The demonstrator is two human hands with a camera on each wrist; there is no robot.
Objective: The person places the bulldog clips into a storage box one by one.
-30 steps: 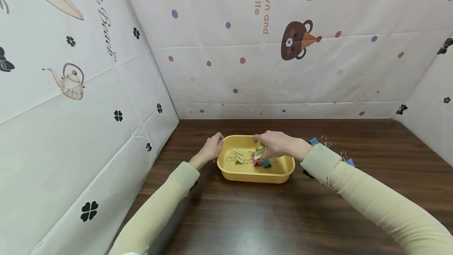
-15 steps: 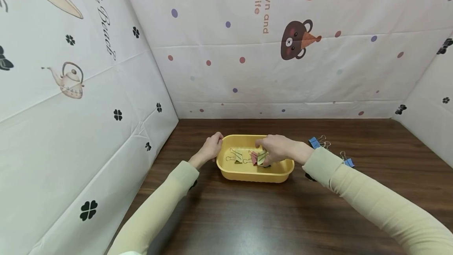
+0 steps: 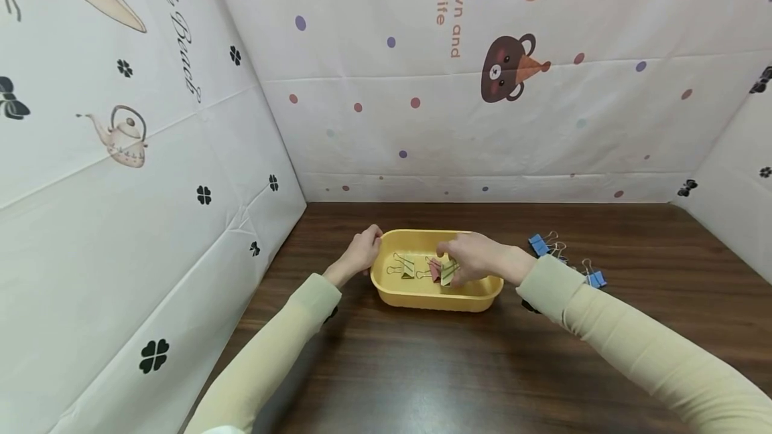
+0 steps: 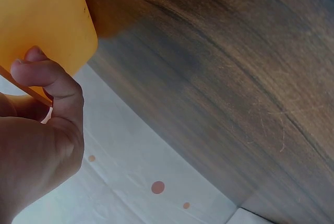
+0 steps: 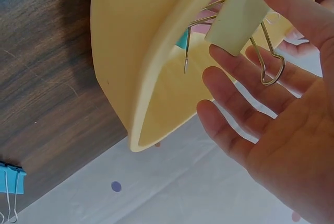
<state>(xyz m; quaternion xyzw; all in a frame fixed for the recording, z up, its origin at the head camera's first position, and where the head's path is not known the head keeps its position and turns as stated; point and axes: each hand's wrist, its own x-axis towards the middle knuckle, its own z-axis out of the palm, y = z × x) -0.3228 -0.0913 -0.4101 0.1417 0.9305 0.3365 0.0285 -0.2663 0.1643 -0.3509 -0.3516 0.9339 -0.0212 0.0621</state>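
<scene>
A yellow plastic tray (image 3: pixel 434 301) stands on the dark wooden table. My left hand (image 3: pixel 362 251) grips its left rim; the left wrist view shows the thumb and fingers (image 4: pixel 57 85) curled over the edge. Inside the tray, my right hand (image 3: pixel 476 256) pinches a pale yellow-green binder clip (image 5: pixel 237 18) between thumb and index finger, its other fingers spread. Also in the tray are another pale green binder clip (image 3: pixel 407 268) at the left and a pink binder clip (image 3: pixel 434 269) beside the held one. A teal binder clip (image 5: pixel 182 39) is mostly hidden.
Several blue binder clips lie on the table right of the tray, among them one near the back (image 3: pixel 539 245) and one farther right (image 3: pixel 596 278). White printed sheets form walls at the left (image 3: pixel 181 253), back (image 3: pixel 362 139) and right.
My right hand has lowered the yellow-green binder clip and shifted slightly right. The teal clip, visible earlier, is now covered in the head view. My left hand stays on the rim.
</scene>
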